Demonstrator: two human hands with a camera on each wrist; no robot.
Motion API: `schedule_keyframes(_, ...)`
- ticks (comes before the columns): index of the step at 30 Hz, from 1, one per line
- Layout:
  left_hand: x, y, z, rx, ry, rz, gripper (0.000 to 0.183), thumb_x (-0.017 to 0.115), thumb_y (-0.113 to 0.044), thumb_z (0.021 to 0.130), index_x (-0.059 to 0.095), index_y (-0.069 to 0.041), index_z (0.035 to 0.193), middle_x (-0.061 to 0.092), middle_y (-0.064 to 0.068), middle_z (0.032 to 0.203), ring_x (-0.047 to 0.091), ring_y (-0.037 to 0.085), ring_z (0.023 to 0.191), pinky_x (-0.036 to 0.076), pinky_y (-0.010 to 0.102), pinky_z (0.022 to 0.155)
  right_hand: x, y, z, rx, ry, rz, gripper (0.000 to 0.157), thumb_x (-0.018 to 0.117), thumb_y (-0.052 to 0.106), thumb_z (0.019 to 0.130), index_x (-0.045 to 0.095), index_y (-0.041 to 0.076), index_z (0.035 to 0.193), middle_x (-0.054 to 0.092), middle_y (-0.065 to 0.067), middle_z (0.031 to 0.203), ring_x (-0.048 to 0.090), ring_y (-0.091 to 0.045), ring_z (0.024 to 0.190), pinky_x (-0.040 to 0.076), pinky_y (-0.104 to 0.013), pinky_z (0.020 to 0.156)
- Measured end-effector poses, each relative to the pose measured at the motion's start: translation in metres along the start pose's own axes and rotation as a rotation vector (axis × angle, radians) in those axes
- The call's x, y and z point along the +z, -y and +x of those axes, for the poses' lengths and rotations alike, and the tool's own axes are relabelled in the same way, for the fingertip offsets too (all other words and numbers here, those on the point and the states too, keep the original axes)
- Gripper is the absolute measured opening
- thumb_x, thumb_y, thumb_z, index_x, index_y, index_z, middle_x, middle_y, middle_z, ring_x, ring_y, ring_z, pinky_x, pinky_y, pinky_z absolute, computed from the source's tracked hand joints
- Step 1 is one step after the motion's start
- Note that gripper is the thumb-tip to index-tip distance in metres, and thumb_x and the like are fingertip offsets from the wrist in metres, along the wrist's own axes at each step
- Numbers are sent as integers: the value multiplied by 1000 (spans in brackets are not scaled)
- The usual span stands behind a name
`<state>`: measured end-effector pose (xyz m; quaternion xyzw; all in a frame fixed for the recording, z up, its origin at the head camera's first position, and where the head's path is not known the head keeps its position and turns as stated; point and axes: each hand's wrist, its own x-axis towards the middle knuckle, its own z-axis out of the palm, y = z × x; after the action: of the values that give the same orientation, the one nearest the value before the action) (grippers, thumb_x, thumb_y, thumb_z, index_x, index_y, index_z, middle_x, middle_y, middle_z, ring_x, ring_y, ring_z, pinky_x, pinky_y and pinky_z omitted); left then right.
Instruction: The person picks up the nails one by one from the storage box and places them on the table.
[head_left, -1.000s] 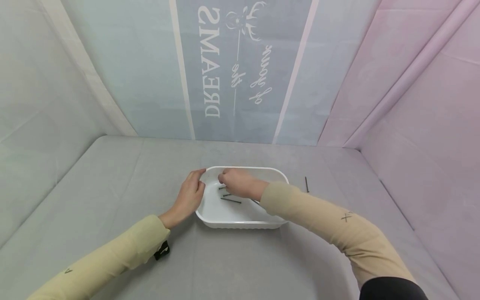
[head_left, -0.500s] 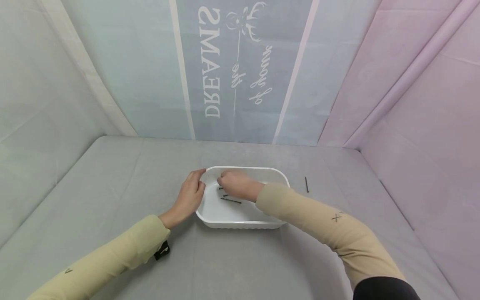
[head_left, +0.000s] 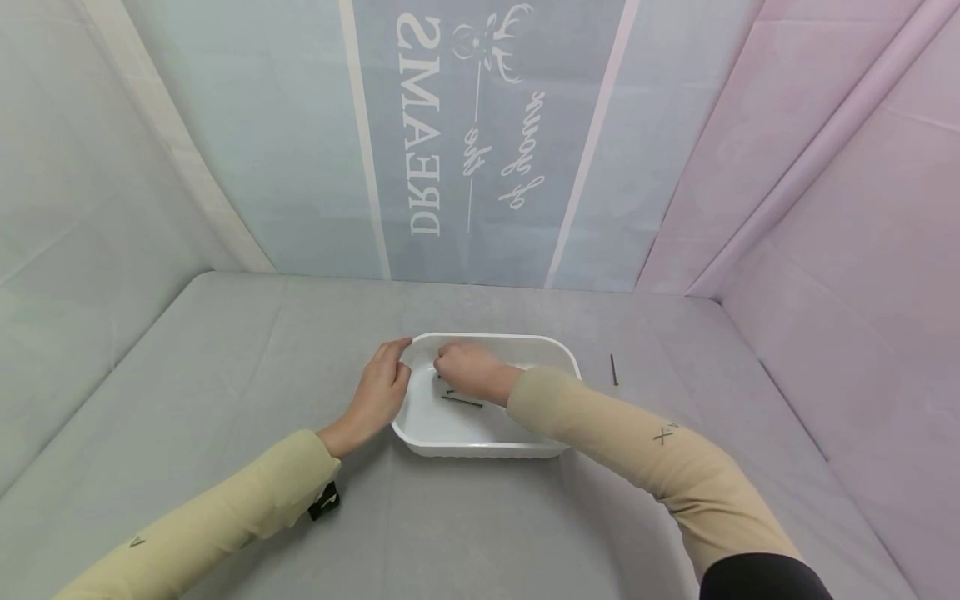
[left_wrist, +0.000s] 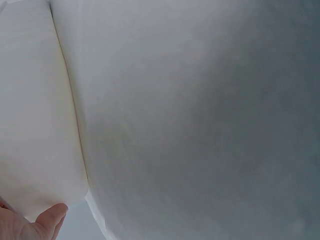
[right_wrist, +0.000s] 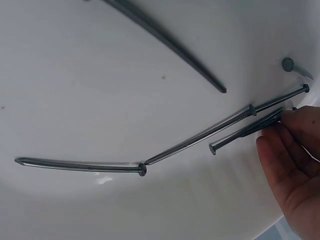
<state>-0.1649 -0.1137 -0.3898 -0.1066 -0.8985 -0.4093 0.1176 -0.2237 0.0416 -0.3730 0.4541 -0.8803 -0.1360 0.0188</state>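
Note:
A white plastic tray [head_left: 480, 449] stands on the grey table. My left hand [head_left: 375, 393] holds its left end, the fingers at the far left corner; in the left wrist view the thumb [left_wrist: 52, 216] lies against the tray. Inside the tray, my right hand [head_left: 474, 370] reaches down near the left far corner. In the right wrist view, its thumb and finger pinch nails [right_wrist: 232, 139], with at least two appearing bunched together. Other grey nails lie on the tray floor: a left one [right_wrist: 82, 167], a middle one [right_wrist: 195, 136] and an upper one [right_wrist: 172, 44].
One loose nail [head_left: 614, 370] lies on the table to the right of the tray. A black strap piece [head_left: 325, 502] shows below the left sleeve. Fabric walls enclose the table at the back and both sides.
My right hand and forearm have shifted slightly left, covering more of the nails in the tray. My left hand and the tray have stayed where they were.

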Motion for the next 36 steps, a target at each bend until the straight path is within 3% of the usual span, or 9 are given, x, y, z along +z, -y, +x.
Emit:
schedule_keyframes(8,0,-1,-1,-11,11,8,40,39,1,89,42,7,129,48,21,123,47,25,89,42,38,78,2,0,1,-30,-26,-48,13,58,5,84,70,11,83,61,-2,76,56,-14,65,48,-26,59)
schedule_keyframes(19,1,0,-1,-17,14,11,40,39,1,90,42,7,129,48,21,122,48,24,86,43,37,75,1,-1,5,-12,33,-21,13,56,5,84,66,10,78,60,-1,74,42,-11,57,43,-25,53)
schedule_keyframes(28,2,0,-1,-8,3,2,39,39,1,89,44,7,127,48,22,123,47,26,90,42,38,78,-7,-1,3,-26,11,-5,8,59,5,79,65,8,83,59,-3,79,48,-13,61,46,-27,56)
schedule_keyframes(36,1,0,-1,-11,5,0,39,39,1,90,43,7,128,47,22,124,48,26,91,42,39,79,-21,-3,-3,16,72,69,11,60,8,81,63,8,92,60,-3,87,50,-12,66,47,-26,59)
